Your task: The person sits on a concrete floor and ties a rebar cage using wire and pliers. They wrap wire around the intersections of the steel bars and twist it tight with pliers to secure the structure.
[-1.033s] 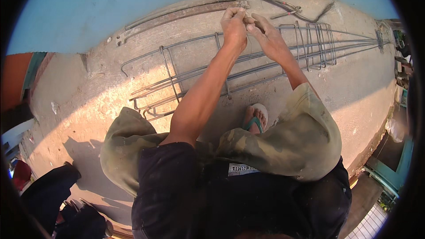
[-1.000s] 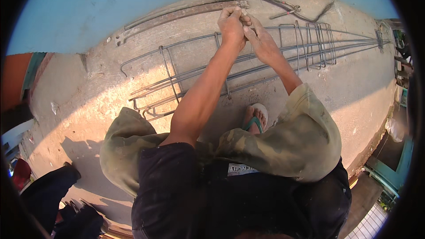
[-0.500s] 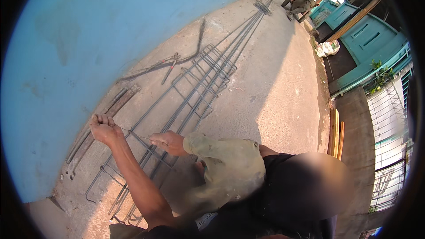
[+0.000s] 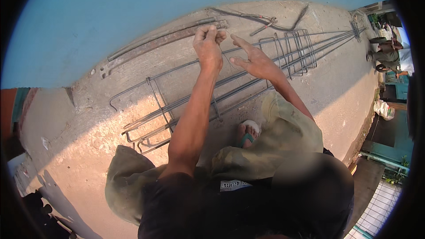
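Observation:
My left hand [image 4: 208, 48] is closed in a pinch above the upper long bar of a steel rebar cage [image 4: 177, 67]. A thin tie wire [image 4: 227, 57] hangs by its fingers, faint against the concrete. My right hand [image 4: 257, 63] is just to the right, its fingers stretched out and thumb apart, holding nothing. Beneath both hands the cage lies on the ground, its long bars running from lower left to upper right. Several bent stirrups [image 4: 306, 49] stand bunched around the bars right of my right hand.
Pincers [image 4: 264, 25] lie beside a dark wire bundle [image 4: 241, 15] near the blue wall [image 4: 177, 0]. Metal lengths [image 4: 164, 44] lie along that wall. My sandalled foot [image 4: 249, 133] is close to the cage. At far right, a person [image 4: 389, 55] stands by a wheeled cart.
The view has turned, so the cage lies flatter across it. My right hand has opened and come off the wire; my left hand stays pinched.

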Demonstrator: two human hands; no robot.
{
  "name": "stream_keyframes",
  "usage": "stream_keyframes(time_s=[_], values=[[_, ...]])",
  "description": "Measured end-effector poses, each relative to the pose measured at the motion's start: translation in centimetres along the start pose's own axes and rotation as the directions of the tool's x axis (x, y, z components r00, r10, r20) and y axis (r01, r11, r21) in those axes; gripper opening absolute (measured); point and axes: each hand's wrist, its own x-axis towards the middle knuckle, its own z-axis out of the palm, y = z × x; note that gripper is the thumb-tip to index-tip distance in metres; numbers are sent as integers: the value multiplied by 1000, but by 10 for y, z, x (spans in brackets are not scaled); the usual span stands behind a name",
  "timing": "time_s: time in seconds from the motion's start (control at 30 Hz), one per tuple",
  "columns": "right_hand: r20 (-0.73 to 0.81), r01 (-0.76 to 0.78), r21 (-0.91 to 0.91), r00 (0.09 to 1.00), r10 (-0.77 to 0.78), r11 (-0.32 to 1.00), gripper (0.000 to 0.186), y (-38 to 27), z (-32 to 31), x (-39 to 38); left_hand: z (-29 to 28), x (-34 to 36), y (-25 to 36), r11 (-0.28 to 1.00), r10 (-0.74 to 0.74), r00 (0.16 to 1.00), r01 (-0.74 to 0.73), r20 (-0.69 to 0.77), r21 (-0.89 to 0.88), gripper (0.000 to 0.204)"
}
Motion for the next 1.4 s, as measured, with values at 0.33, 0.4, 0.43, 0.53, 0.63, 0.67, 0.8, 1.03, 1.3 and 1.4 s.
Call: stream_keyframes(time_s=[0.33,0.4,0.43,0.53,0.63,0.67,0.8,1.03,1.3,1.4], values=[[-78,-200,473,961,267,858,22,43,30,-11,-40,15,6,692,-382,887,88,260,717,24],[-99,-259,577,919,381,774,17,60,31,-21,-58,35,10,533,-251,939,-70,236,843,31],[-109,-273,628,896,430,729,16,68,35,-22,-74,49,8,458,-43,972,-185,229,869,33],[-161,-284,578,879,449,765,13,93,39,-19,-91,81,45,98,676,671,-492,306,865,38],[-368,-145,347,888,277,926,13,125,32,-2,-63,119,104,-216,923,115,-637,368,740,35],[-386,-109,254,900,204,961,13,128,31,7,-52,123,121,-152,928,162,-659,337,737,33],[-269,-6,-58,963,-10,998,15,121,25,61,-35,134,119,-38,677,543,-649,497,760,30],[295,-8,-129,955,46,992,25,153,63,160,-147,148,47,-498,-500,617,-779,608,380,83],[262,-21,-91,964,44,996,32,160,76,169,-196,156,50,-584,-314,758,-629,572,513,85],[292,-63,-27,954,68,998,31,159,78,167,-203,158,47,-584,-296,748,-634,595,507,79]])
